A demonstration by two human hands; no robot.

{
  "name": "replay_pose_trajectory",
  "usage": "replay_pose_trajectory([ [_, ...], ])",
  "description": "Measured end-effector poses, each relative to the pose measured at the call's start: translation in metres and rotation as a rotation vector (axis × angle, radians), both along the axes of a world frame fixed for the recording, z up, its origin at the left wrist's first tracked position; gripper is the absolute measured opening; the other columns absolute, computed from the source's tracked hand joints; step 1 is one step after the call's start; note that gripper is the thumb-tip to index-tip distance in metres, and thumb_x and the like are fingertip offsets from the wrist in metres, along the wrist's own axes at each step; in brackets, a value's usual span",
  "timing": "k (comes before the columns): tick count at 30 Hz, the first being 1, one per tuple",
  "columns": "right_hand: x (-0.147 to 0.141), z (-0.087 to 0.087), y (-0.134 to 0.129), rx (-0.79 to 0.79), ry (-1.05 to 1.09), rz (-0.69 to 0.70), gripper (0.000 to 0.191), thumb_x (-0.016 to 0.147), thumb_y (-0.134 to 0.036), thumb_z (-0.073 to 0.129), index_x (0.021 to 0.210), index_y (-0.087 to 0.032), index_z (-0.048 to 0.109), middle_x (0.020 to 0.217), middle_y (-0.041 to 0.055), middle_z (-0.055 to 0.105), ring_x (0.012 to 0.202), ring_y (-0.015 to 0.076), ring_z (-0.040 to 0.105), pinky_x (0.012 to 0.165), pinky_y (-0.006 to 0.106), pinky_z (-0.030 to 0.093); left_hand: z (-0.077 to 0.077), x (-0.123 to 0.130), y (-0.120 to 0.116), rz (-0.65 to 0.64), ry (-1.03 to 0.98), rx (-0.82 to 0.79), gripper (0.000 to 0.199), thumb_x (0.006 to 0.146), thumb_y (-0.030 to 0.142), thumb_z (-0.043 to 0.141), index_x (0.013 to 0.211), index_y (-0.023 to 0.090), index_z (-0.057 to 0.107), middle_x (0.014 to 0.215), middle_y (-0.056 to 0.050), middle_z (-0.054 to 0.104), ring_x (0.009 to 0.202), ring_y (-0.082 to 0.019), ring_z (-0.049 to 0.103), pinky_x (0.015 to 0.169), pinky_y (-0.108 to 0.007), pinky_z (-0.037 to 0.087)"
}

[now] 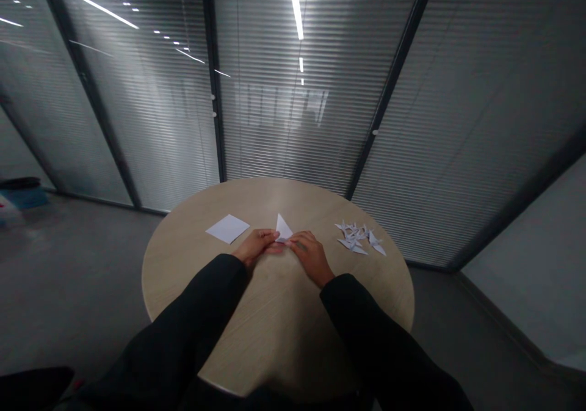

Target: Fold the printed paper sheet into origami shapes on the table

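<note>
We look forward and down into a room bounded by a glass partition (284,93), its panes lined with slatted blinds and divided by dark metal frames. Long ceiling lights reflect in the upper glass. A grey floor (77,289) spreads out on both sides, and at the far left, near the foot of the glass, lies a small heap of dark and blue items (22,195), too dim for us to name.

In the middle stands our round worktop (274,200), pale with a fine wood grain, its far edge close to the partition. Our left sleeve (183,319) and right sleeve (375,331), both black, come in from the bottom of the view and reach across it toward the centre.

Our left hand (256,246) and right hand (309,255) meet near the middle of the worktop. Both are narrowly closed, their fingers holding the lower corner of a folded paper triangle (284,229) between them. The triangle is white, sits on the worktop, and points away from us.

Just beyond our left hand lies a flat square sheet of white paper (227,228), turned like a diamond. To the right of our right hand, and apart from it, sits a loose cluster of white folded paper cranes (354,237), overlapping so that we cannot count them.
</note>
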State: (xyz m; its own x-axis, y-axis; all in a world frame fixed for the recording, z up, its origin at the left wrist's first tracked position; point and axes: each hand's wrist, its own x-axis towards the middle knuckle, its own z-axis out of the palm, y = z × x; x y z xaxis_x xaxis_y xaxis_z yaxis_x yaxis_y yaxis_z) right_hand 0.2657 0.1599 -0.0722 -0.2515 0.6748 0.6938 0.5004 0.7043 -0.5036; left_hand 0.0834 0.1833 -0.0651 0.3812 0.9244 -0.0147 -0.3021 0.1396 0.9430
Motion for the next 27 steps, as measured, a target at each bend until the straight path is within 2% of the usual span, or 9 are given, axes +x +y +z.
replay_pose_trajectory([
  [6,0.004,0.001,0.003,-0.241,0.209,-0.062,0.026,0.086,-0.043,0.055,0.079,-0.021,0.068,0.084,0.0048,0.068,0.082,0.0203,0.062,0.079,0.032,0.046,0.006,0.004,-0.007,-0.069,-0.001,0.061,0.041,0.07,0.043,0.077,0.092,0.009,0.072,0.103,-0.018,0.071,0.09,-0.023,0.068,0.076,-0.034,0.057],
  [12,0.001,0.002,0.004,-0.417,0.341,-0.068,0.025,0.076,-0.045,0.062,0.075,-0.02,0.066,0.071,0.0014,0.067,0.068,0.0186,0.06,0.066,0.029,0.044,0.002,0.014,-0.009,-0.037,0.086,0.175,0.042,0.053,0.032,0.088,0.087,0.011,0.074,0.09,-0.01,0.073,0.078,-0.018,0.066,0.074,-0.029,0.053],
  [16,-0.001,-0.002,0.006,-0.445,0.395,-0.034,0.024,0.075,-0.044,0.063,0.077,-0.02,0.062,0.072,0.0017,0.065,0.069,0.0181,0.06,0.066,0.029,0.045,-0.001,0.017,-0.005,0.05,0.096,0.19,0.04,0.054,0.039,0.086,0.08,0.01,0.073,0.082,-0.01,0.073,0.071,-0.017,0.065,0.071,-0.029,0.052],
  [19,0.0,-0.004,0.01,-0.412,0.412,-0.065,0.024,0.073,-0.043,0.064,0.081,-0.021,0.059,0.076,0.0017,0.063,0.072,0.0179,0.06,0.069,0.029,0.047,-0.002,0.016,-0.003,0.106,0.136,0.178,0.041,0.052,0.041,0.086,0.075,0.011,0.072,0.074,-0.009,0.071,0.064,-0.016,0.063,0.065,-0.028,0.051],
  [22,0.001,-0.004,0.012,-0.394,0.491,-0.095,0.036,0.069,-0.044,0.069,0.093,-0.021,0.056,0.084,0.0027,0.062,0.078,0.0184,0.06,0.074,0.03,0.048,-0.004,0.014,-0.003,0.104,0.238,0.207,0.035,0.053,0.041,0.085,0.069,0.012,0.071,0.065,-0.006,0.068,0.057,-0.014,0.06,0.057,-0.025,0.047],
  [24,0.002,-0.003,0.012,-0.431,0.528,-0.057,0.042,0.067,-0.045,0.071,0.098,-0.02,0.056,0.087,0.0037,0.063,0.08,0.0185,0.06,0.074,0.03,0.048,-0.005,0.014,-0.004,0.091,0.31,0.241,0.032,0.055,0.04,0.083,0.066,0.013,0.07,0.061,-0.004,0.066,0.053,-0.014,0.059,0.054,-0.024,0.043],
  [27,0.002,-0.001,0.01,-0.492,0.497,0.017,0.033,0.07,-0.047,0.069,0.086,-0.019,0.062,0.081,0.0032,0.065,0.076,0.0187,0.061,0.071,0.029,0.047,-0.006,0.014,-0.004,0.089,0.378,0.283,0.031,0.056,0.04,0.082,0.066,0.014,0.069,0.058,-0.004,0.065,0.051,-0.014,0.058,0.052,-0.023,0.039],
])
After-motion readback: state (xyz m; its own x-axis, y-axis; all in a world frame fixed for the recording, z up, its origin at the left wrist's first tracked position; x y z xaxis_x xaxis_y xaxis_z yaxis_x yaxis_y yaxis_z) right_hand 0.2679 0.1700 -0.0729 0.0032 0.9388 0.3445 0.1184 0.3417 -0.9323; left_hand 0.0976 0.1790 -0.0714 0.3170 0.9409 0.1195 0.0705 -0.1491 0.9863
